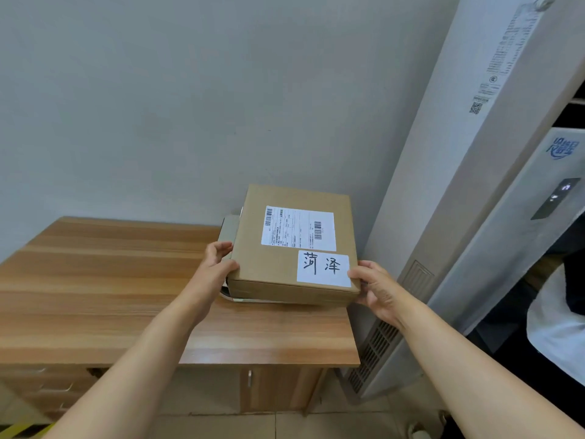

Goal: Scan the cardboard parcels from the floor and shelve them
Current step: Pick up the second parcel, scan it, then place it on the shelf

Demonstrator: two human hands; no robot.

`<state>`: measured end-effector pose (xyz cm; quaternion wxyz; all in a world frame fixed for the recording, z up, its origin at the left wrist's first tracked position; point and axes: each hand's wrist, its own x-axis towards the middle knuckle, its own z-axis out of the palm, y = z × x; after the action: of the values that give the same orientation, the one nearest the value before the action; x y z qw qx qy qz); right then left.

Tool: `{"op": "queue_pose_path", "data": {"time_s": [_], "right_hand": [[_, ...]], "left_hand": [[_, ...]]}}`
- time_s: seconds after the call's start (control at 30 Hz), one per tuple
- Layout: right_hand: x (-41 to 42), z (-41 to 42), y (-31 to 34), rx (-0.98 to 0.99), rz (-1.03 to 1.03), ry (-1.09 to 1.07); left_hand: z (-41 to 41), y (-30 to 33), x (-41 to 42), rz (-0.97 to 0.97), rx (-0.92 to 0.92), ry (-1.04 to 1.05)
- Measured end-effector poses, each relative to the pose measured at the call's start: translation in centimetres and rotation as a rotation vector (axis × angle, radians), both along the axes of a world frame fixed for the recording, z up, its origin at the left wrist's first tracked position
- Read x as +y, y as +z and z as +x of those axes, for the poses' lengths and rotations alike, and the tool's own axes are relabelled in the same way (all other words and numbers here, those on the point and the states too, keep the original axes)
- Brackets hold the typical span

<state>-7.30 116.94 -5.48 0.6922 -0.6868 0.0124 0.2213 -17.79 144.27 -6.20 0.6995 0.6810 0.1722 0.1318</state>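
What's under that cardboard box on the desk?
A pale flat thing pokes out under the box at its left edge and lower left corner, resting on the desk. The box covers most of it, so I cannot tell what it is.

The box (pixel 294 245) is matt brown cardboard, smooth, with two white paper labels (pixel 323 268) stuck flat on its top. Under it the desk (pixel 110 280) has a wood-grain top with a soft sheen and a small metal handle (pixel 249 378) below. Right of the box, the tall air conditioner (pixel 449 191) looks like smooth white plastic.
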Motion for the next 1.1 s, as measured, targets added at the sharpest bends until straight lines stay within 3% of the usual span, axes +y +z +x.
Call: {"op": "queue_pose_path", "data": {"time_s": [0.3,0.4,0.53,0.87,0.97,1.1], "right_hand": [[-1.6,0.7,1.0,0.074,0.078,0.059],[-1.5,0.7,0.9,0.093,0.151,0.011],[0.0,0.1,0.3,0.089,0.232,-0.051],[4.1,-2.9,-1.4,0.112,0.42,-0.094],[3.6,-2.8,-1.2,0.045,0.341,-0.064],[1.0,-0.4,0.6,-0.228,0.018,-0.21]], "left_hand": [[-0.3,0.9,-1.7,-0.035,-0.094,-0.058],[0.1,0.8,-2.7,-0.008,-0.137,0.146],[1.0,0.6,-5.6,-0.085,-0.06,0.433],[1.5,-0.1,-14.7,-0.416,-0.172,0.329],[1.3,0.0,-14.2,-0.41,-0.183,0.301],[0.5,-0.1,-11.9,-0.384,-0.121,0.254]]}}
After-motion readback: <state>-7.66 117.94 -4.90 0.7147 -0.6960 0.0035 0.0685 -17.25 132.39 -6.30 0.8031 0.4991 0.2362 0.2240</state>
